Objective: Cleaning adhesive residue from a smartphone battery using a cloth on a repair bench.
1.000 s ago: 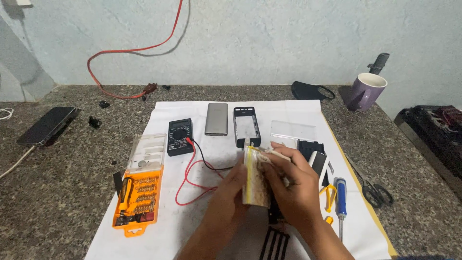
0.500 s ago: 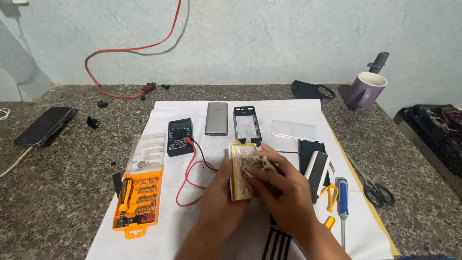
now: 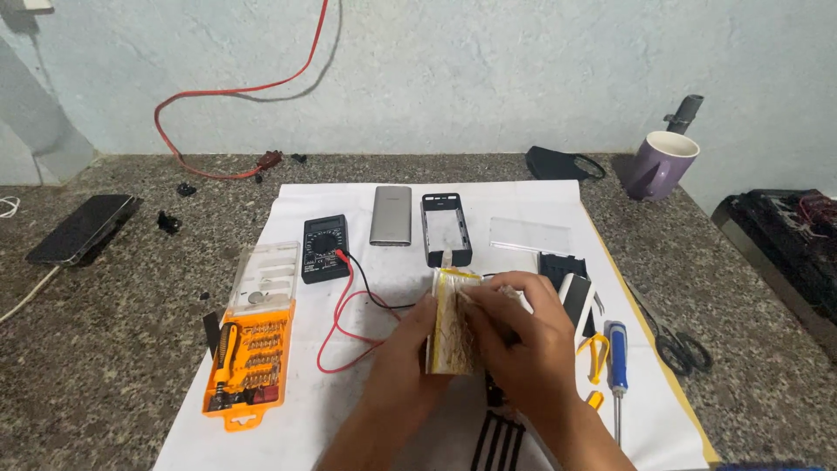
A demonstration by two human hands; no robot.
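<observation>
Above the white sheet [image 3: 523, 196] on the counter [image 3: 122, 349], both forearms reach forward. The right hand [image 3: 523, 336] curls over a yellowish flat battery pack [image 3: 453, 327], fingers clasping its side; the left hand [image 3: 405, 344] grips its left edge.

One multimeter [image 3: 325, 249], one mug [image 3: 659, 164] (purple), two hands [image 3: 523, 344].

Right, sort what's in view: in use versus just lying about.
In use: left hand, right hand, yellow battery pack.

Lying about: multimeter, orange bit set, grey metal shell, black frame, blue screwdriver, scissors, purple mug, phone.
</observation>
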